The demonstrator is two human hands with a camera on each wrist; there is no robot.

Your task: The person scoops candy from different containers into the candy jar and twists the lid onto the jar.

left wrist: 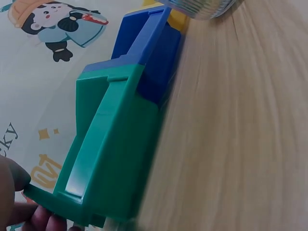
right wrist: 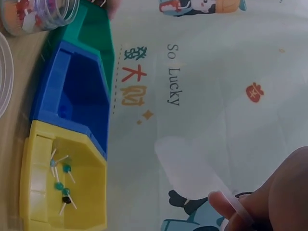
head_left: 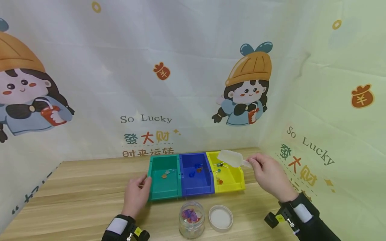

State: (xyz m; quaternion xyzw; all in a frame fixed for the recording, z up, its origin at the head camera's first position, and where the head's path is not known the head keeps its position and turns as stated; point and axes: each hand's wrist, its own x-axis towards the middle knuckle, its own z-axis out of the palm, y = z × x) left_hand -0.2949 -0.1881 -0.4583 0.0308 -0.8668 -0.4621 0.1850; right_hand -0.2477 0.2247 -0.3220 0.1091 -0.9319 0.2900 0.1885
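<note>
My right hand (head_left: pixel 272 174) pinches the handle of a white translucent scoop (head_left: pixel 230 158), whose blade overlaps the back of the yellow bin (head_left: pixel 239 185) in the head view. In the right wrist view the scoop (right wrist: pixel 187 166) shows nothing on its blade. My left hand (head_left: pixel 136 195) grips the left side wall of the green bin (head_left: pixel 164 194), thumb on one side and fingers on the other. Between these bins sits a blue bin (head_left: pixel 197 190). Ball-headed pins (right wrist: pixel 66 192) lie in the yellow bin, a few blue pieces (head_left: pixel 192 174) in the blue one, and small pale and brown pieces (head_left: pixel 164 176) in the green one.
In front of the bins stands an open glass jar (head_left: pixel 191 231) with purple and red pieces inside. A round white-rimmed lid (head_left: pixel 221 218) lies to its right. The wooden table (head_left: pixel 90 197) ends at a printed cloth (head_left: pixel 193 100) behind and at the sides.
</note>
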